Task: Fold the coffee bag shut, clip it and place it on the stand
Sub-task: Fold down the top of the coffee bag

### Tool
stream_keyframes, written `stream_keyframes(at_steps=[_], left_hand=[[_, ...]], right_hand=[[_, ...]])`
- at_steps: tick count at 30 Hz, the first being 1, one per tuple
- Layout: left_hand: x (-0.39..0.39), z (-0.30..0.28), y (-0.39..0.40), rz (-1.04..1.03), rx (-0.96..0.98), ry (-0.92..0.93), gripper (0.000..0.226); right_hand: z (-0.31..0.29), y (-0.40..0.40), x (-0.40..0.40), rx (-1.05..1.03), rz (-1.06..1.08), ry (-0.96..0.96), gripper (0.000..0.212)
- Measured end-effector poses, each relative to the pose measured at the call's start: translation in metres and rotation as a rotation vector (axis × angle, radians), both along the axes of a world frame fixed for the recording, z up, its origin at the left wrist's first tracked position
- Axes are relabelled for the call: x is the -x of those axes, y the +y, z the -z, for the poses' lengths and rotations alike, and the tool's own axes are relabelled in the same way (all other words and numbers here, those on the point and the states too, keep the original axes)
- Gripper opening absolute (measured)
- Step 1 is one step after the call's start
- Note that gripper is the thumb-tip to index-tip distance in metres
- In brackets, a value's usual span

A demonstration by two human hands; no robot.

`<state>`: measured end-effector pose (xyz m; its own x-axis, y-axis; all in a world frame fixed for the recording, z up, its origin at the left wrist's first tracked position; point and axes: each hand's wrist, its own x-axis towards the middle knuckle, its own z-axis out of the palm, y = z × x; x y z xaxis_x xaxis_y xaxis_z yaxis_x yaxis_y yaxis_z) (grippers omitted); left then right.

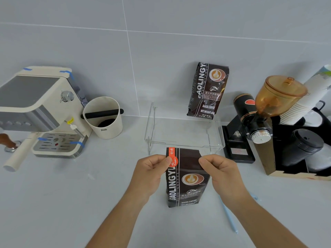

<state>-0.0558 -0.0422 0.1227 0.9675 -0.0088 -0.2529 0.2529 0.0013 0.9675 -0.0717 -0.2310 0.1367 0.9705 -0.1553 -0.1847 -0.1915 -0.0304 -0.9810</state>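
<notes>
A dark brown coffee bag (186,178) stands upright on the grey counter in front of me, its flat top edge straight up and an orange seal strip at its top left corner. My left hand (152,170) pinches the bag's upper left edge. My right hand (220,170) pinches the upper right edge. Just behind the bag stands a clear acrylic stand (184,140). A second, identical coffee bag (207,90) rests on the stand's back, leaning on the wall. A pale blue clip (231,219) lies on the counter to the right, partly hidden by my right forearm.
A cream espresso machine (41,111) and a tamper (8,140) fill the left. A cream knock box (103,119) sits beside it. A black grinder with an amber hopper (259,111), stacked paper cups (304,99) and black lids (304,145) crowd the right.
</notes>
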Motion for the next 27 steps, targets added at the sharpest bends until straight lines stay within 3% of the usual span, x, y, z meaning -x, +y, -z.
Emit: stream_keyframes(at_steps=[6,9,13,15,19,22,27], left_hand=[[-0.002,-0.006,0.005,0.067,-0.091,-0.065,0.018],[0.0,-0.013,0.004,-0.006,-0.133,-0.078,0.013],[0.001,-0.014,0.009,0.016,-0.315,-0.182,0.037],[0.002,-0.016,0.012,0.074,-0.418,-0.263,0.032],[-0.001,-0.024,0.016,0.205,-0.648,-0.459,0.014],[-0.003,-0.022,0.018,0.266,-0.775,-0.541,0.012],[-0.007,-0.022,0.023,0.297,-0.82,-0.59,0.011]], right_hand=[[0.001,-0.004,-0.001,0.097,-0.006,-0.01,0.02],[0.001,-0.002,0.0,0.095,0.008,0.01,0.021],[-0.001,0.002,0.001,0.115,-0.002,-0.03,0.033],[-0.002,0.003,0.0,0.229,-0.064,-0.073,0.041],[-0.003,0.004,-0.003,0.5,-0.128,-0.158,0.023],[-0.005,0.003,-0.005,0.615,-0.161,-0.238,0.014],[-0.008,-0.001,-0.008,0.706,-0.235,-0.363,0.009]])
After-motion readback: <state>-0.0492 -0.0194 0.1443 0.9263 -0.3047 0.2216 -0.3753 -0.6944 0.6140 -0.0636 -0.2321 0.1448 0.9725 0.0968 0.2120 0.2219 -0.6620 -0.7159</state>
